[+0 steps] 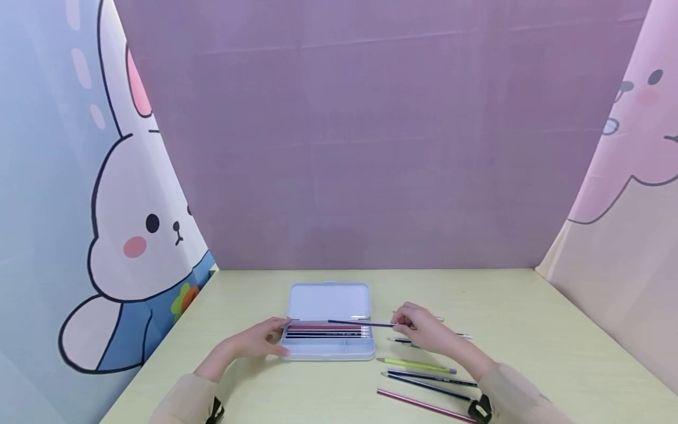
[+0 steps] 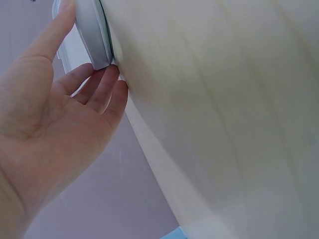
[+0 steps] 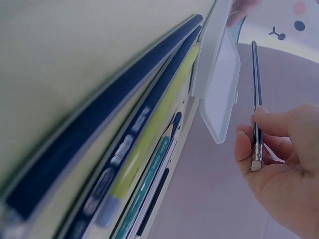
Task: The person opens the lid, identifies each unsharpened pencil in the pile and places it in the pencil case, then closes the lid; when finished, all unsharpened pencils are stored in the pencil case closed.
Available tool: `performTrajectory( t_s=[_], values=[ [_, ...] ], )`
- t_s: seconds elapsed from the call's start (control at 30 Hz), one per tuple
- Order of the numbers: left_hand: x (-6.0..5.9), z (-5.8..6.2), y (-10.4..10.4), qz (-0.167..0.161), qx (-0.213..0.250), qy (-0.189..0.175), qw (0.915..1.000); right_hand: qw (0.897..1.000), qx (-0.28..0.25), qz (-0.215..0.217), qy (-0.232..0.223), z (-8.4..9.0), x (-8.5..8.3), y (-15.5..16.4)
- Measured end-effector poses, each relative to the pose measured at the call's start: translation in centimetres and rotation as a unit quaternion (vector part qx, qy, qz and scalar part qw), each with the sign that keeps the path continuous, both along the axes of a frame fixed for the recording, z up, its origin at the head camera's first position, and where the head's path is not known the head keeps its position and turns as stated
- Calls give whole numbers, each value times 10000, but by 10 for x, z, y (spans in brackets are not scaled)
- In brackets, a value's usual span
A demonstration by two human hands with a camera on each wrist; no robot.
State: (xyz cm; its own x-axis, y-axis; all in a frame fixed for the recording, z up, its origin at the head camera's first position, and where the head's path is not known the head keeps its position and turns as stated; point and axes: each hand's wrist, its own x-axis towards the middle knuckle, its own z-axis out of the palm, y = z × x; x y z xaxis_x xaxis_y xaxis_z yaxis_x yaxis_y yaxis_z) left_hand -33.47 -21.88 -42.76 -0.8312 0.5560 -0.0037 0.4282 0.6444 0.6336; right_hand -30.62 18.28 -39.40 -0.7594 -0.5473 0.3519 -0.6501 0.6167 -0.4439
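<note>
Head view: both forearms slant in from the lower corners, beige sleeves (image 1: 185, 397) ending short of the wrists. The left hand (image 1: 256, 341) spans the left end of the open white pencil case (image 1: 312, 348) on the table (image 1: 265, 394) — thumb at the near corner, fingers bent to the far one, gripping it. The right hand (image 1: 421, 327) is partly closed, thumb and fingers pinching a dark pencil (image 1: 365, 323) near its eraser end. That pencil points left over the case, close to the hinge; whether it touches is hard to tell. Several pencils (image 1: 323, 333) lie in the case's rear compartment. Below the right wrist lie a yellow-green pencil (image 1: 415, 365), two dark pencils (image 1: 424, 386) and a red one (image 1: 424, 406) — all on the table.
</note>
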Motion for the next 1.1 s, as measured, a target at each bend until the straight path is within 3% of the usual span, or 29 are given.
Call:
performTrajectory(
  t_s=[0.43, 0.8, 1.1],
  values=[
    [-1, -2, -1, 26, 35, 12, 10000, 9995, -225, 12, 207, -3, -14, -32],
    [-1, -3, 0, 71, 48, -178, 9998, 9999, -71, -93, -82, -4, -20, -57],
    [2, -1, 0, 42, 41, 33, 10000, 9995, 137, -8, -276, -3, -23, -74]
  ],
)
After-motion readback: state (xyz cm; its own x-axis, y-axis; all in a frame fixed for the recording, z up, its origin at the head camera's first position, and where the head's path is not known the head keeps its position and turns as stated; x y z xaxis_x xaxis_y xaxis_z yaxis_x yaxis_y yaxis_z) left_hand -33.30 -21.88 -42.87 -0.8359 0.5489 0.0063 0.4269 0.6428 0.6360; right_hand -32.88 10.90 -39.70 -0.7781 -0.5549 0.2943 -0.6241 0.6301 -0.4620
